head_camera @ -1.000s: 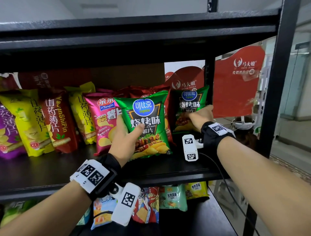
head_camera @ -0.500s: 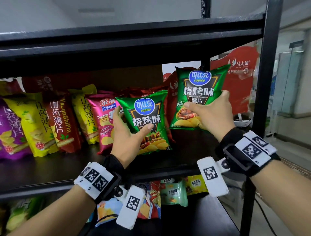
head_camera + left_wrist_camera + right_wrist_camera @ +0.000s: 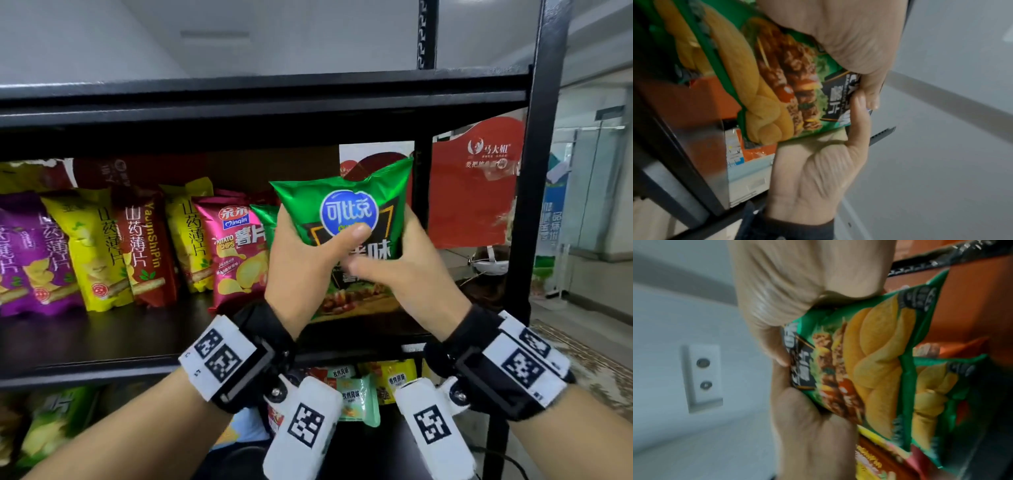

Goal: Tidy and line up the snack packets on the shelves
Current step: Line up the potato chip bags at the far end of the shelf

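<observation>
A green barbecue-flavour chip packet is held upright in front of the middle shelf, at its right end. My left hand grips its left side with the thumb across the front. On its right side my right hand grips it, thumb on the front too. A second green packet stands directly behind it, mostly hidden. The right wrist view shows the front packet overlapping the rear one. In the left wrist view both thumbs meet on the packet.
Left along the shelf stand a pink chip packet, yellow packets, a red one and a purple one. The black shelf post rises at the right, a red sign behind it. More packets lie on the lower shelf.
My right hand lifted its green packet off the shelf's right end and carried it left, in front of the other green packet. My left hand now grips the front packet as well.
</observation>
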`<state>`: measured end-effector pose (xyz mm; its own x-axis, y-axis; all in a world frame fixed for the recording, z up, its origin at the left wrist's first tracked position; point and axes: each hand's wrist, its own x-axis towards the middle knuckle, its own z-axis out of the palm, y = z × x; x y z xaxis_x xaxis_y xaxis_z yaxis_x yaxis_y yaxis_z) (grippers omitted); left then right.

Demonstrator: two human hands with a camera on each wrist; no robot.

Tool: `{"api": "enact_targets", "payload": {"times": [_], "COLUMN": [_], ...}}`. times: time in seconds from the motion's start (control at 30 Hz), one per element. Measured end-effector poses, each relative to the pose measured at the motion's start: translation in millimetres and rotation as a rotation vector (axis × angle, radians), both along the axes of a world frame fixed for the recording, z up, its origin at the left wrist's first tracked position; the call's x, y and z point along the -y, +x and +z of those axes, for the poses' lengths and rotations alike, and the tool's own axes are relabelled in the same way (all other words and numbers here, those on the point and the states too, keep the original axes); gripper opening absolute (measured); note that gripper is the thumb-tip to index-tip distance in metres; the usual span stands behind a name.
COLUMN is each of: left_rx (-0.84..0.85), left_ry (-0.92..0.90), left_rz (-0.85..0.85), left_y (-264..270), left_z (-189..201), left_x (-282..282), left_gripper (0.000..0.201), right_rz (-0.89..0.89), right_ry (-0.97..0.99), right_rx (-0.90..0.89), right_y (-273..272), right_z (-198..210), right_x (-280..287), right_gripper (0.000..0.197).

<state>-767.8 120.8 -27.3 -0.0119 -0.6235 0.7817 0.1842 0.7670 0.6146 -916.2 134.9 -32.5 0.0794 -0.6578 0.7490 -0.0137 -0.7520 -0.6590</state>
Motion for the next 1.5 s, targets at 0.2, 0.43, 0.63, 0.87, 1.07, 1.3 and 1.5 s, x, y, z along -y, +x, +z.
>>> {"api": "enact_targets", "payload": {"times": [0.2,0.43,0.63,0.87,1.07,1.3,1.5], "left_rx": [-0.027,-0.160,-0.139,0.158,0.267,0.297,0.505], "left_ry": [-0.003,0.138,0.171,0.013,0.040,0.010,-0.132], "left_rz": [-0.125,-0.143,0.006,-0.095,-0.041,0.105,0.188], "left_y": [-1,-1,3,13,25,35,57], "left_z": [0,8,8,-8,-25,-9,4], "left_x": [-13,-22,-24,-23,-19,-23,-22], "left_gripper": [0.039,0.011,0.041,0.048,0.083,0.048,0.066], "right_rz": [0.123,-0.032,-0.316,-0.452,-0.197,0.051,0.035], "right_ry": [0.143,0.039,-0.115,-0.114,0.181,0.175,0.381], "right_rx": [0.241,0.250,0.101,0.108,0.229,-0.039,0.030], "right_y": [0,11,16,13,8,9,-14], "right_z": [15,11,13,17,22,0,30], "right_x": [-8,-11,-17,-14,-11,-21,-32], "right_gripper": [0.028,0.028,0.050,0.051,0.047,0.044,0.035]}}
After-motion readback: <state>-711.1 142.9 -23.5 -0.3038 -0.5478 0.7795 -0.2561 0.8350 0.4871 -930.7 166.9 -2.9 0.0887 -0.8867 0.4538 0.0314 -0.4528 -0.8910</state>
